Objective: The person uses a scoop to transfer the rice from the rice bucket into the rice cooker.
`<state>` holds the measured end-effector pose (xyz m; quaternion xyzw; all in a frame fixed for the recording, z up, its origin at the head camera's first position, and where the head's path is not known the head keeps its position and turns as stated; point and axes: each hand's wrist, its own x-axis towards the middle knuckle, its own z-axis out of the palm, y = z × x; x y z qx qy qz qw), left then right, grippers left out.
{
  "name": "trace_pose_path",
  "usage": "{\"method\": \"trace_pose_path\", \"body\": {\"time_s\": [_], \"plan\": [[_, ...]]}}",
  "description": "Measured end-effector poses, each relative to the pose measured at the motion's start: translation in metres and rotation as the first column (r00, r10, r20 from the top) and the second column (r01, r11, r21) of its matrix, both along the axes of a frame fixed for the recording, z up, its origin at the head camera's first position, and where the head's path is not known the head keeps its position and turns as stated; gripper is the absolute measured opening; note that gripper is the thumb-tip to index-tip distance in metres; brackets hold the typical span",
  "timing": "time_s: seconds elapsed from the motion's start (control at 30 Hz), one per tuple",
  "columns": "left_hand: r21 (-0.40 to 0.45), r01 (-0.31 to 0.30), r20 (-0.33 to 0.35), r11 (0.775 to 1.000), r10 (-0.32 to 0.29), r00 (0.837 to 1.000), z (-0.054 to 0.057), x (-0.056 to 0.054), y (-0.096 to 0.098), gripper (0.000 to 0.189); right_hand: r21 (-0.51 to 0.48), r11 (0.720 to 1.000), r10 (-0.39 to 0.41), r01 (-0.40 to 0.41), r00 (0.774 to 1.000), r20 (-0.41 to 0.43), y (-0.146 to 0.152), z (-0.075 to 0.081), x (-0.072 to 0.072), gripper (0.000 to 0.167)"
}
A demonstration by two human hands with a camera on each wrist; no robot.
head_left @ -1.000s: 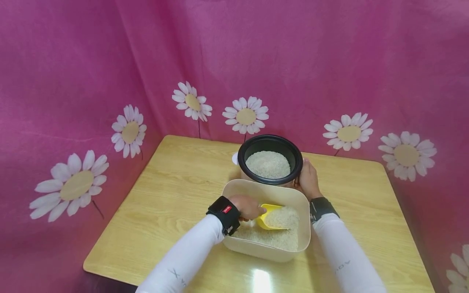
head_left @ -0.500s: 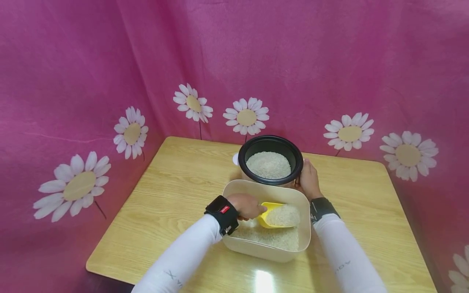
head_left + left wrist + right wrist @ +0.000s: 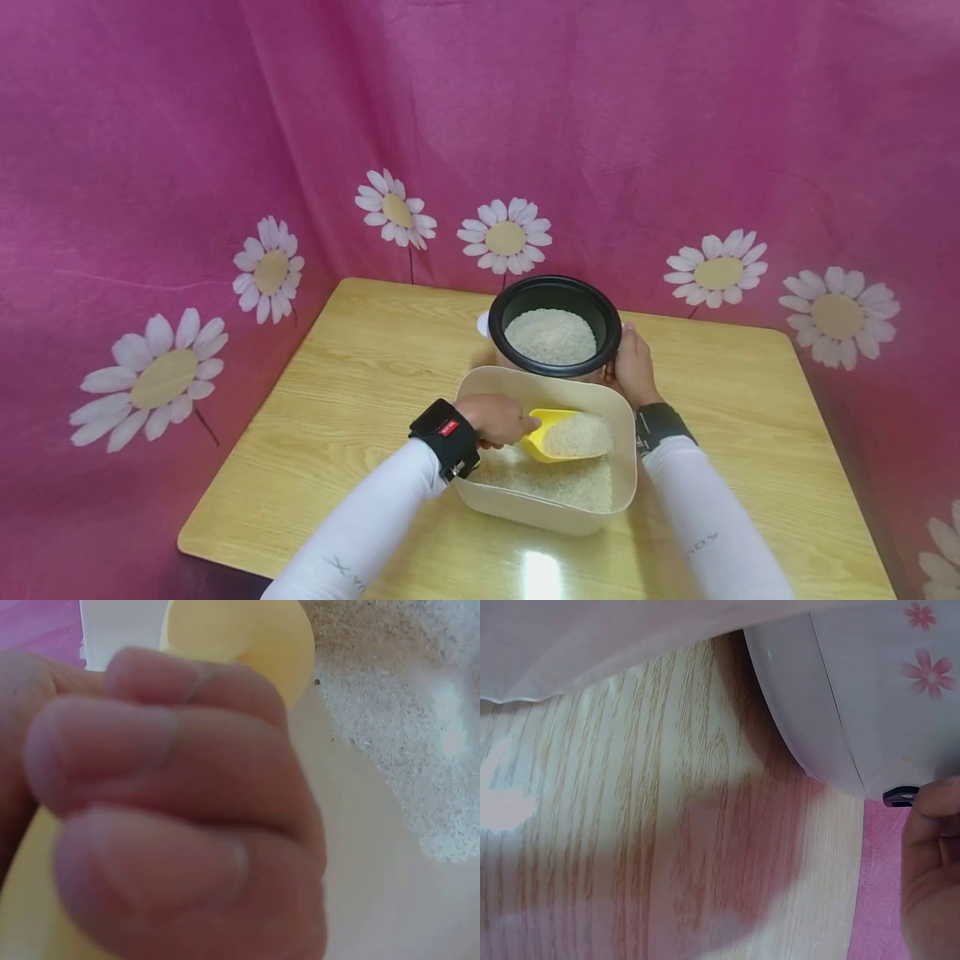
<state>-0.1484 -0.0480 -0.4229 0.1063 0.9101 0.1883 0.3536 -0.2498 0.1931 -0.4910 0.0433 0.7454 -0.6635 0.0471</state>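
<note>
My left hand (image 3: pixel 498 419) grips the handle of a yellow scoop (image 3: pixel 542 442), which holds a heap of rice. The scoop is inside a cream rectangular bin (image 3: pixel 525 510), over the loose rice (image 3: pixel 577 487) at its bottom. Close up in the left wrist view, the fingers (image 3: pixel 202 772) curl round the yellow handle. Directly behind the bin stands a rice cooker (image 3: pixel 870 697) with a black inner pot (image 3: pixel 553 292) containing white rice (image 3: pixel 551 336). My right hand (image 3: pixel 634 367) holds the cooker's right side, its fingers at a small dark side handle (image 3: pixel 900 796).
Both containers stand on a light wooden table (image 3: pixel 360 400). A pink curtain (image 3: pixel 585 133) printed with daisies hangs close behind the cooker and along the table's sides.
The scoop has come up out of the loose rice with its heap and shifted slightly left and back, along with the left hand. The right hand stays at the cooker.
</note>
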Motion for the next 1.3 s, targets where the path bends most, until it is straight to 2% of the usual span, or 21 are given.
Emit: {"method": "trace_pose_path", "body": {"time_s": [0.2,0.67,0.73,0.87,0.93,1.0,1.1,1.17,1.3], "plan": [[0.014,-0.043,0.027,0.999,0.043,0.999,0.005,0.0,-0.005,0.056,0.005,1.0,-0.007,0.007,1.0,-0.012,-0.001,0.0,0.0,0.048],[0.092,-0.034,0.007,0.995,0.034,0.999,0.018,0.002,-0.013,0.056,-0.002,1.0,0.002,-0.002,1.0,0.012,0.0,0.002,0.001,0.047],[0.097,-0.028,-0.002,0.995,0.028,1.0,0.02,0.002,-0.015,0.056,-0.015,1.0,-0.003,0.003,1.0,0.022,0.0,-0.001,-0.002,0.047],[0.104,-0.017,-0.016,0.994,0.019,1.0,0.024,0.002,-0.018,0.055,-0.013,0.999,-0.033,0.033,0.999,0.01,0.003,-0.022,-0.014,0.051],[0.104,-0.012,-0.023,0.994,0.015,1.0,0.025,0.002,-0.019,0.054,-0.018,0.999,-0.04,0.04,0.999,0.009,0.004,-0.027,-0.017,0.051],[0.104,-0.006,-0.029,0.995,0.009,1.0,0.026,0.001,-0.02,0.053,-0.023,0.999,-0.034,0.035,0.999,0.015,0.003,-0.023,-0.014,0.051],[0.116,0.003,-0.036,0.993,0.001,0.999,0.028,0.001,-0.021,0.05,-0.046,0.999,-0.015,0.017,0.999,0.039,0.0,-0.005,-0.004,0.049],[0.131,0.013,-0.037,0.991,-0.008,0.999,0.029,0.0,-0.022,0.05,-0.049,0.999,-0.012,0.014,0.999,0.044,-0.001,0.002,0.0,0.049],[0.174,0.015,-0.04,0.985,-0.008,0.999,0.035,0.001,-0.024,0.052,-0.073,0.997,-0.025,0.028,0.999,0.047,-0.001,-0.006,-0.005,0.05]]}}
